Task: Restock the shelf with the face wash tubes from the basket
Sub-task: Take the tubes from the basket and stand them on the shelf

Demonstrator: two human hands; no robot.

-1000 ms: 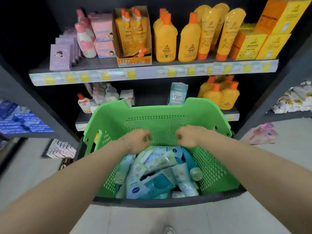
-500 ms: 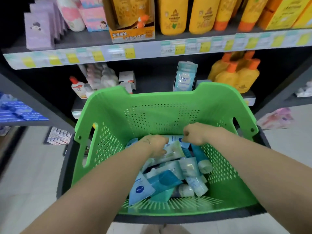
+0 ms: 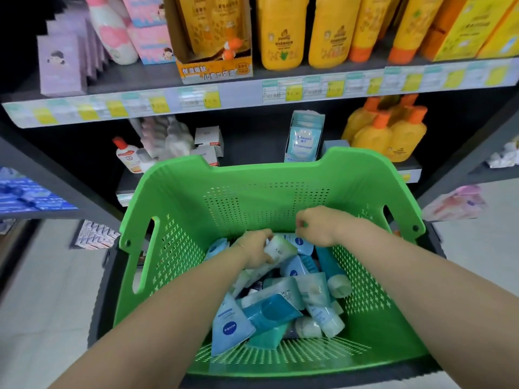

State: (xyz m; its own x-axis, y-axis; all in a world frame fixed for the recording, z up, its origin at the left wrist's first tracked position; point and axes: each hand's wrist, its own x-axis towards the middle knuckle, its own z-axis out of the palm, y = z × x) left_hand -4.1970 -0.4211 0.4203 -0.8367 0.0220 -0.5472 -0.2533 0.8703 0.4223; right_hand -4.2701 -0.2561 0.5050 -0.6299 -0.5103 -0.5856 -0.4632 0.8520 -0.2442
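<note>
A green perforated basket (image 3: 179, 220) stands in front of me, holding a heap of several blue, teal and pale green face wash tubes (image 3: 280, 307). My left hand (image 3: 257, 249) is down in the heap and grips a pale green and white tube (image 3: 280, 249) near its cap end. My right hand (image 3: 317, 224) hovers just above the tubes at the back of the basket, fingers curled in a loose fist with nothing visible in it. Behind the basket runs the lower shelf (image 3: 252, 153) with a bare dark stretch at its middle.
The upper shelf (image 3: 168, 101) carries yellow bottles (image 3: 280, 32), purple boxes (image 3: 60, 66) and pink items. On the lower shelf stand a light blue Johnson's packet box (image 3: 304, 137), small white boxes (image 3: 207, 144) and yellow bottles (image 3: 390, 133). The basket rests in a dark cart frame (image 3: 101, 290).
My view moved closer and lower toward the basket. My left hand dropped into the tubes and closed round a pale green tube. My right hand stayed curled above the heap.
</note>
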